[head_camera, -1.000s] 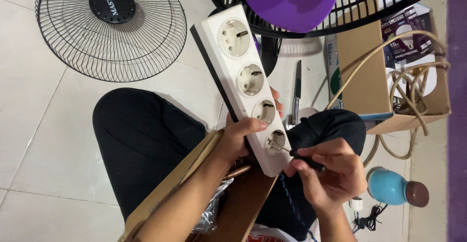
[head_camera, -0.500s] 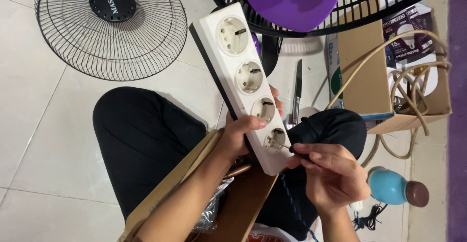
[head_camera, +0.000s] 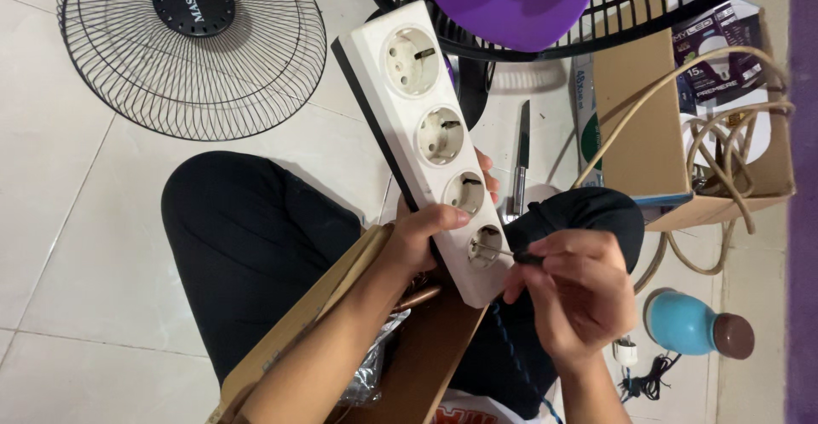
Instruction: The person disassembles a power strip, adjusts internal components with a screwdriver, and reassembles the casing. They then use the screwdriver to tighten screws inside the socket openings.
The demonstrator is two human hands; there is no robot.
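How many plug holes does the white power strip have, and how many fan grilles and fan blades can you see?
Sockets on the white power strip: 4
Fan grilles: 2, one loose on the floor, one behind the blades
Purple fan blades: 2 in view
Total: 8

Power strip held over the lap

Fan grille (head_camera: pixel 192 49) lies far left of the grip; cardboard box (head_camera: pixel 648 126) right, fan (head_camera: pixel 545 2) beyond.
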